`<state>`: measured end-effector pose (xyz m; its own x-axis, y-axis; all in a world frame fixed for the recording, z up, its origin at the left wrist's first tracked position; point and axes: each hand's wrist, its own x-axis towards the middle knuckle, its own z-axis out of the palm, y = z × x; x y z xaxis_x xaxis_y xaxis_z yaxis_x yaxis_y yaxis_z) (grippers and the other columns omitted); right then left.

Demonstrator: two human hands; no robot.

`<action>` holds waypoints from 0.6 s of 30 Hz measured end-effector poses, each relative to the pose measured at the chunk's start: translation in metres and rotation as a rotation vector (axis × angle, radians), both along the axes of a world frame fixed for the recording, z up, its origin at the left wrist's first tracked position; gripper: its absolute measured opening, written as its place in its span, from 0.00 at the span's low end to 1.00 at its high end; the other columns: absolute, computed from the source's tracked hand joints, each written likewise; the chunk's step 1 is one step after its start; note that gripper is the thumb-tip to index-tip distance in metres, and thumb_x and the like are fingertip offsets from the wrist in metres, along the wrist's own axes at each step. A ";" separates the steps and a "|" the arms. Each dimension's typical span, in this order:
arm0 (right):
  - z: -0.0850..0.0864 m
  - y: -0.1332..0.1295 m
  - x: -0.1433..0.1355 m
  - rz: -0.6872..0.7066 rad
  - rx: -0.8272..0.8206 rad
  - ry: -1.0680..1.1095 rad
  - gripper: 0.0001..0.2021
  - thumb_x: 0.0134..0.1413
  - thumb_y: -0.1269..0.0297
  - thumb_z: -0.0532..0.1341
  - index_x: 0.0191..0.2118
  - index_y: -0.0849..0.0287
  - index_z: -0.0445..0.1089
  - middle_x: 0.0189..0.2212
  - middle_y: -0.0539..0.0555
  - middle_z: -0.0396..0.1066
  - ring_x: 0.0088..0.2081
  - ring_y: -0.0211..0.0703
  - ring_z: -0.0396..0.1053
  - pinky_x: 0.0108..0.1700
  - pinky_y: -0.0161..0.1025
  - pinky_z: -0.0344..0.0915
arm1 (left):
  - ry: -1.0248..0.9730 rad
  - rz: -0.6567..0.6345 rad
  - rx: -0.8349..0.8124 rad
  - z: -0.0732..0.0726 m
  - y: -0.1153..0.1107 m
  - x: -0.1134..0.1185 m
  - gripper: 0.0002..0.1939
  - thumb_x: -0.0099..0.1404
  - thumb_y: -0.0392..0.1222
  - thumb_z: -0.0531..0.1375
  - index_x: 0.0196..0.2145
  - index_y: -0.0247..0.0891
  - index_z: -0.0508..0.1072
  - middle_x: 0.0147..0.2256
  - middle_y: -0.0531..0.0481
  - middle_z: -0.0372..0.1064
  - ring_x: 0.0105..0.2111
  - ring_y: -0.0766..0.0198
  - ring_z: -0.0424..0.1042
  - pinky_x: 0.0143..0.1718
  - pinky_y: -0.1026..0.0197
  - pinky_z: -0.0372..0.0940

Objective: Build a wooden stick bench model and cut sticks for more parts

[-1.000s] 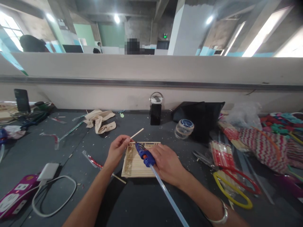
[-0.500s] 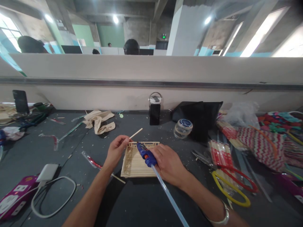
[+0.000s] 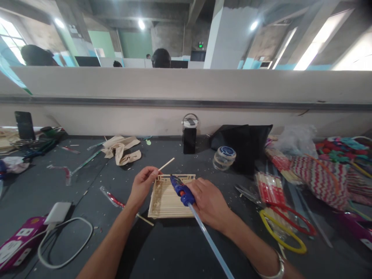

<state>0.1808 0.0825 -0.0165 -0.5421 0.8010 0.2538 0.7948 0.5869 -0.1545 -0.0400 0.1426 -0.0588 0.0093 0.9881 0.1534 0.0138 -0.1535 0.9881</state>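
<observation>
My left hand (image 3: 143, 183) pinches a thin wooden stick (image 3: 166, 164) near the back left corner of a small tray built of pale sticks (image 3: 170, 201). The stick points up and to the right. In my right hand (image 3: 207, 197) is a blue glue gun (image 3: 182, 190), its nozzle over the tray's back edge and a long clear glue stick (image 3: 207, 236) running out of its rear. The tray lies flat on the dark table. My right fingers cover its right side.
Behind the tray stand a black phone (image 3: 189, 140) and a lidded jar (image 3: 224, 158). Scissors (image 3: 248, 194) and red-and-white packets (image 3: 270, 188) lie right. Crumpled brown paper (image 3: 122, 149), a white charger (image 3: 57, 213) and cable lie left.
The glue gun and my right hand have shifted slightly to the right along the tray's back edge. My left hand holds the stick in nearly the same place.
</observation>
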 end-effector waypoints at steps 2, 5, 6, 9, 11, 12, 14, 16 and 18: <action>0.000 0.000 0.001 -0.007 -0.002 0.006 0.13 0.54 0.70 0.58 0.46 0.63 0.66 0.39 0.57 0.70 0.40 0.48 0.63 0.43 0.42 0.57 | 0.003 -0.002 -0.001 0.001 0.000 0.000 0.10 0.60 0.48 0.60 0.31 0.37 0.72 0.29 0.52 0.71 0.30 0.66 0.67 0.34 0.66 0.60; -0.001 -0.001 0.002 -0.018 -0.005 0.008 0.12 0.53 0.70 0.58 0.45 0.63 0.67 0.39 0.57 0.70 0.40 0.48 0.63 0.42 0.41 0.57 | 0.012 0.003 0.007 0.001 -0.001 0.000 0.11 0.60 0.48 0.60 0.31 0.37 0.72 0.29 0.52 0.71 0.30 0.66 0.67 0.34 0.66 0.60; -0.001 -0.001 0.003 -0.019 -0.006 0.007 0.12 0.53 0.69 0.58 0.44 0.63 0.67 0.39 0.58 0.70 0.40 0.48 0.63 0.42 0.41 0.57 | 0.015 0.003 0.007 0.001 -0.001 0.000 0.11 0.60 0.49 0.60 0.31 0.37 0.72 0.28 0.52 0.71 0.29 0.66 0.67 0.34 0.66 0.60; 0.000 -0.003 0.004 -0.023 -0.010 0.012 0.11 0.54 0.69 0.58 0.44 0.63 0.67 0.38 0.58 0.70 0.39 0.47 0.63 0.42 0.41 0.57 | 0.021 0.001 0.003 0.001 0.000 0.000 0.12 0.60 0.49 0.59 0.30 0.37 0.72 0.28 0.52 0.71 0.29 0.66 0.67 0.33 0.66 0.60; 0.000 -0.004 0.005 -0.027 -0.015 0.019 0.11 0.54 0.69 0.58 0.45 0.63 0.66 0.38 0.57 0.70 0.39 0.47 0.63 0.42 0.41 0.57 | 0.022 0.003 -0.002 0.000 0.000 0.000 0.12 0.60 0.49 0.60 0.30 0.37 0.72 0.28 0.52 0.71 0.29 0.66 0.67 0.33 0.66 0.60; 0.000 -0.004 0.005 -0.028 -0.016 0.022 0.11 0.54 0.68 0.58 0.44 0.62 0.66 0.38 0.57 0.70 0.39 0.47 0.63 0.42 0.41 0.57 | 0.022 0.005 -0.003 0.000 0.000 0.000 0.11 0.59 0.49 0.60 0.30 0.37 0.72 0.29 0.52 0.71 0.29 0.66 0.67 0.33 0.66 0.60; -0.001 -0.005 0.006 -0.032 -0.017 0.028 0.11 0.54 0.69 0.58 0.44 0.62 0.67 0.38 0.57 0.70 0.39 0.46 0.62 0.42 0.41 0.57 | 0.027 0.003 -0.001 0.000 0.000 -0.001 0.11 0.60 0.49 0.59 0.30 0.37 0.72 0.29 0.52 0.71 0.30 0.66 0.67 0.34 0.66 0.60; -0.003 -0.006 0.007 -0.035 -0.011 0.031 0.11 0.54 0.69 0.58 0.44 0.62 0.66 0.38 0.57 0.70 0.39 0.46 0.62 0.43 0.41 0.57 | 0.035 0.002 0.000 0.000 0.000 -0.001 0.11 0.60 0.49 0.59 0.30 0.37 0.72 0.29 0.52 0.71 0.30 0.66 0.67 0.34 0.66 0.60; -0.005 -0.006 0.008 -0.040 0.001 0.028 0.10 0.55 0.69 0.57 0.44 0.62 0.66 0.37 0.57 0.70 0.39 0.46 0.62 0.42 0.41 0.58 | 0.041 0.005 -0.003 0.001 -0.001 0.000 0.12 0.59 0.50 0.59 0.30 0.37 0.72 0.29 0.51 0.71 0.30 0.65 0.67 0.34 0.65 0.60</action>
